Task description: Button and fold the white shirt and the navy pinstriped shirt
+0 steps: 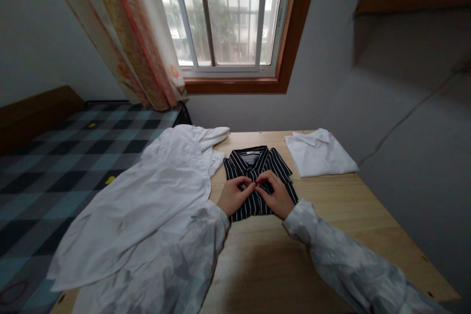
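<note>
A folded black shirt with thin white stripes [274,163] lies collar-up in the middle of the wooden table [331,216]. My left hand [233,195] and my right hand [276,195] rest on its front, fingertips meeting at the button line. Both hands have their fingers curled in a pinch on the shirt's placket. Pale patterned sleeves cover both my arms.
A loose white garment [154,196] sprawls over the table's left side and hangs off the edge. A folded white shirt [318,158] lies at the back right. A bed with a checked cover [55,157] stands to the left; a curtain and window are behind.
</note>
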A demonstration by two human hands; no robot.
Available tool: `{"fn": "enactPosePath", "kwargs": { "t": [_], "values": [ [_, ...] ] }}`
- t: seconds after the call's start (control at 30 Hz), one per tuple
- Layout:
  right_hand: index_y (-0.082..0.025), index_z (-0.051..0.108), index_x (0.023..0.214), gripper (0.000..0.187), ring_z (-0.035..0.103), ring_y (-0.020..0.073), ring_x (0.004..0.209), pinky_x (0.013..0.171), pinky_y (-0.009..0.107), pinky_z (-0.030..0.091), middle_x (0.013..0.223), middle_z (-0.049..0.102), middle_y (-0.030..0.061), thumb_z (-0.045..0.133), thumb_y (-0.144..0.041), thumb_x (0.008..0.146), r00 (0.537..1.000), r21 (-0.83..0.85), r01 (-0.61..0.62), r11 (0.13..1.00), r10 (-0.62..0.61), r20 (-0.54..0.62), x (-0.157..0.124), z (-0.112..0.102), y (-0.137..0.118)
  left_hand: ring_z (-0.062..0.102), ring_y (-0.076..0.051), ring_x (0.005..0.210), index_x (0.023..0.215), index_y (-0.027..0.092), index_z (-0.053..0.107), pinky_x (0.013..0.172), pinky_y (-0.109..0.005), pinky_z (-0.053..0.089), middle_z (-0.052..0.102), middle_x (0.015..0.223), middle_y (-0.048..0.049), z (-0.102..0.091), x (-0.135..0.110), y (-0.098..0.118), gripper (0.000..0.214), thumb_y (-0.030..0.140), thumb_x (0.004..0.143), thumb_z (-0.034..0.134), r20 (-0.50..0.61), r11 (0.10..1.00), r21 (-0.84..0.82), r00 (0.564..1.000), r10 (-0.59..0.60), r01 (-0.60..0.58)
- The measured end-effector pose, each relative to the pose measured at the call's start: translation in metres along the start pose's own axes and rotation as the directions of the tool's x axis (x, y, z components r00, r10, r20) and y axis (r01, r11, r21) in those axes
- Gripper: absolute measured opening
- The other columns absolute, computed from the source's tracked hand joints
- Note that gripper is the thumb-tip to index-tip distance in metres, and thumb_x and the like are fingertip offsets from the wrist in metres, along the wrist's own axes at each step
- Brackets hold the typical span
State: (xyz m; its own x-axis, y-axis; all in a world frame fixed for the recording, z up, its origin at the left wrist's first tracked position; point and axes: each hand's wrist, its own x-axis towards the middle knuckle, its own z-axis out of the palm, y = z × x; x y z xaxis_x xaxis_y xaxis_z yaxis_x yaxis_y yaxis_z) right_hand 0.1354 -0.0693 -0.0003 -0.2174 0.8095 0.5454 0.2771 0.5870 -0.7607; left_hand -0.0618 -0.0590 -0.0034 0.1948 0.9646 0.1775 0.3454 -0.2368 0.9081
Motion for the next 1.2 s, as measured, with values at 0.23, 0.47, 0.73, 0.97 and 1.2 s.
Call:
{"fn": "enactPosePath", "kwargs": {
  "t": [0.23,0.47,0.73,0.97,1.2],
  "values": [
    [-0.025,0.066,0.106,0.010,0.067,0.0239,0.094,0.088,0.040,0.055,0.101,0.068,0.0047,0.073,-0.025,0.098,0.997,-0.037,-0.054,0.998,0.052,-0.056,-0.001,0.002,0.002,0.069,-0.019,0.079,0.103,0.017,0.080,0.075,-0.030,0.054,0.078,0.088,-0.0036,-0.001,0.001,-0.001,0.037,0.053,0.095,0.073,-0.018,0.999,-0.052,1.000,-0.010,0.009],
    [-0.026,0.072,0.094,0.008,0.067,0.0265,0.094,0.088,0.042,0.053,0.096,0.074,0.0060,0.072,-0.030,0.100,0.999,-0.151,-0.039,0.988,0.035,-0.033,0.000,0.001,0.001,0.068,-0.020,0.089,0.105,0.019,0.076,0.086,-0.032,0.055,0.076,0.096,-0.0030,-0.003,0.001,-0.001,0.035,0.052,0.100,0.066,0.011,0.999,-0.040,1.000,0.025,-0.024],
    [-0.023,0.075,0.091,0.014,0.069,0.0219,0.087,0.082,0.036,0.055,0.091,0.075,0.0037,0.072,-0.034,0.099,0.984,0.019,-0.175,0.984,0.174,0.025,0.003,-0.002,0.016,0.066,-0.018,0.081,0.103,0.020,0.074,0.078,-0.031,0.053,0.075,0.091,-0.0018,-0.001,0.000,0.002,0.031,0.050,0.100,0.066,0.000,0.999,-0.006,0.999,0.039,-0.039],
    [-0.022,0.076,0.091,0.022,0.070,0.0220,0.088,0.083,0.036,0.056,0.091,0.077,0.0039,0.070,-0.041,0.099,0.976,0.043,-0.217,0.975,0.215,0.042,0.004,-0.003,0.018,0.067,-0.019,0.082,0.103,0.020,0.074,0.078,-0.031,0.052,0.076,0.093,-0.0030,0.001,-0.003,0.007,0.030,0.048,0.102,0.062,-0.036,0.994,0.083,0.996,0.079,-0.076],
    [-0.022,0.076,0.093,0.017,0.070,0.0233,0.089,0.083,0.036,0.056,0.094,0.077,0.0047,0.071,-0.037,0.099,0.978,0.049,-0.209,0.977,0.209,-0.002,0.003,-0.003,0.014,0.064,-0.016,0.072,0.098,0.019,0.074,0.069,-0.028,0.050,0.074,0.086,-0.0017,0.001,-0.004,0.011,0.027,0.046,0.096,0.072,-0.035,0.997,0.042,0.997,0.064,-0.063]
  ]
}}
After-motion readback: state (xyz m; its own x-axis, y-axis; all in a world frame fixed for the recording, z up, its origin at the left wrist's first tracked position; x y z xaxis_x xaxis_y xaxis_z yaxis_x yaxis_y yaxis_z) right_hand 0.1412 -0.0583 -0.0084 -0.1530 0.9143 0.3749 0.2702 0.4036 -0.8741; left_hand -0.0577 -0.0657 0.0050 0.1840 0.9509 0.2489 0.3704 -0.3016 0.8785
